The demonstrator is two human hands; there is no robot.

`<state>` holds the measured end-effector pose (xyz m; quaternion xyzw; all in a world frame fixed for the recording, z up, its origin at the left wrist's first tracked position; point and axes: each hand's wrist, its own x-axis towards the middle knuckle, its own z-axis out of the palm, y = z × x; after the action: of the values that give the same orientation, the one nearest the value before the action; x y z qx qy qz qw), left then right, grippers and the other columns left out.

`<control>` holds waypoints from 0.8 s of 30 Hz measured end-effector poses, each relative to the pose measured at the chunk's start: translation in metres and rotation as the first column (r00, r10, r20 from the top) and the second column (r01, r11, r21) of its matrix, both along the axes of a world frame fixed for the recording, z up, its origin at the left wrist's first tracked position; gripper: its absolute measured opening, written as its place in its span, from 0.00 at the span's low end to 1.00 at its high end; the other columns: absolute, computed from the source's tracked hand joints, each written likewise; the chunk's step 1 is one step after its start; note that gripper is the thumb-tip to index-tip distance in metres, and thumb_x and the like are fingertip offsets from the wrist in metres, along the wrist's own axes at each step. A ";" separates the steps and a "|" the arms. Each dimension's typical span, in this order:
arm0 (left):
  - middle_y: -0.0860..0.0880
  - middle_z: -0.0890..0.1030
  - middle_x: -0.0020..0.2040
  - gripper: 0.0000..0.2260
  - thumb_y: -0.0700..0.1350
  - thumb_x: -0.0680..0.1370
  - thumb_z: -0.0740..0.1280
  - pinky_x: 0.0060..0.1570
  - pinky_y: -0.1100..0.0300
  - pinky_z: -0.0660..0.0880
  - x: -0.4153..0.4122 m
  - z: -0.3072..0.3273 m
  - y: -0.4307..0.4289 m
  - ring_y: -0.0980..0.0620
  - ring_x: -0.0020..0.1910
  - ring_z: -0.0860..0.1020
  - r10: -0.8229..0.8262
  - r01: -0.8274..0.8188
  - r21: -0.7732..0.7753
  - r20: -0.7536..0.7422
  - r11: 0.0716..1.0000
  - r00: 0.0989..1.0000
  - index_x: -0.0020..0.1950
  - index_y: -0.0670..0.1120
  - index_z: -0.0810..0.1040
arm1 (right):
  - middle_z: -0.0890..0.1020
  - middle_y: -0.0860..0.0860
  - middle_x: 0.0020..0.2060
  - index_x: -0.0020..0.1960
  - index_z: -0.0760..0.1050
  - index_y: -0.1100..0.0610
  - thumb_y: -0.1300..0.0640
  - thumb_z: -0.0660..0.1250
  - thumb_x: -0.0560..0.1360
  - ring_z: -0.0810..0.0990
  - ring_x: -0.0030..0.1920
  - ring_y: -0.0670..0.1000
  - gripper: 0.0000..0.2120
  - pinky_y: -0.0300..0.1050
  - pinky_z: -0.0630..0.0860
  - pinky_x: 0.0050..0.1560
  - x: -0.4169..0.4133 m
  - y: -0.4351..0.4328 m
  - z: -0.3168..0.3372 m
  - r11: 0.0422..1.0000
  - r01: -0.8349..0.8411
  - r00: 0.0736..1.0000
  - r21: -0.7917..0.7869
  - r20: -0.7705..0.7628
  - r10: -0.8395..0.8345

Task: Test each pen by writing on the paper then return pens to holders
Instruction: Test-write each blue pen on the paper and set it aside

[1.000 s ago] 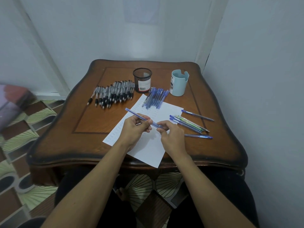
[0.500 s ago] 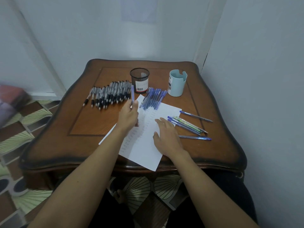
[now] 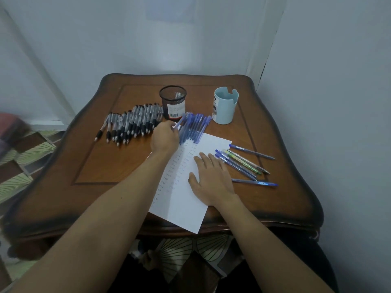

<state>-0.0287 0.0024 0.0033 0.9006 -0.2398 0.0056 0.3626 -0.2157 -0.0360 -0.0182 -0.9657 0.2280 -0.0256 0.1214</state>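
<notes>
the left hand point(image 3: 166, 137) reached over the far left corner of the white sheet of paper point(image 3: 182, 208), its fingers point(image 3: 169, 125) curled together and pinching the near end of a slim blue plastic pen point(image 3: 181, 122). the pen slanted up and away from the fingertips, along the left edge of the bunch of blue pens point(image 3: 195, 129). that bunch lay side by side, partly on the paper's far edge, just in front of the black wire-mesh pen holder point(image 3: 173, 98). whether the held pen rested on the bunch or was lifted just clear of it could not be told.

the right hand point(image 3: 211, 180) lay palm down on the paper, its fingers point(image 3: 204, 159) straight and spread apart, gripping nothing. columns of small blue scribbles ran down the sheet between the two hands.

on the dark brown wooden worktop point(image 3: 95, 166), a loose group of blue and green pens point(image 3: 241, 162) lay just beside the right hand's fingertips. a single blue pen point(image 3: 255, 183) lay nearer the person, and a blue pen with a dark barrel point(image 3: 251, 152) lay farther off. a row of clear pens with black grips point(image 3: 129, 125) lay left of the mesh holder, so the left hand sat between that row and the blue bunch. a light blue plastic cup holder with a notched rim point(image 3: 225, 108) stood upright to the right of the mesh holder.
</notes>
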 end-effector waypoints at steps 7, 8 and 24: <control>0.46 0.84 0.54 0.13 0.47 0.83 0.62 0.48 0.50 0.78 0.005 -0.010 -0.011 0.44 0.52 0.79 -0.002 0.002 0.110 0.006 0.994 1.000 0.65 0.52 0.81 | 0.55 0.50 0.80 0.80 0.55 0.51 0.41 0.49 0.82 0.50 0.80 0.53 0.29 0.53 0.44 0.78 0.002 0.000 -0.003 1.000 0.010 1.000 0.002 0.015 -0.010; 0.45 0.83 0.54 0.14 0.47 0.83 0.61 0.50 0.47 0.78 0.005 -0.010 -0.010 0.43 0.54 0.78 -0.028 0.026 0.121 0.012 0.992 1.000 0.66 0.52 0.80 | 0.55 0.50 0.80 0.80 0.55 0.51 0.41 0.50 0.82 0.51 0.80 0.53 0.29 0.53 0.44 0.78 0.002 0.000 -0.003 1.000 0.010 1.000 -0.002 0.016 -0.010; 0.48 0.72 0.73 0.17 0.50 0.82 0.61 0.70 0.44 0.61 -0.042 -0.014 0.074 0.45 0.73 0.63 -0.245 0.194 0.326 0.125 0.925 0.961 0.70 0.51 0.75 | 0.64 0.52 0.77 0.77 0.62 0.53 0.42 0.47 0.79 0.59 0.77 0.54 0.30 0.55 0.51 0.77 -0.002 0.004 0.001 1.000 0.006 0.997 -0.012 0.080 -0.005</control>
<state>-0.0711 0.0761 -0.0110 0.9101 -0.3661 0.0009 0.1939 -0.2178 -0.0318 -0.0168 -0.9641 0.2253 -0.0659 0.1243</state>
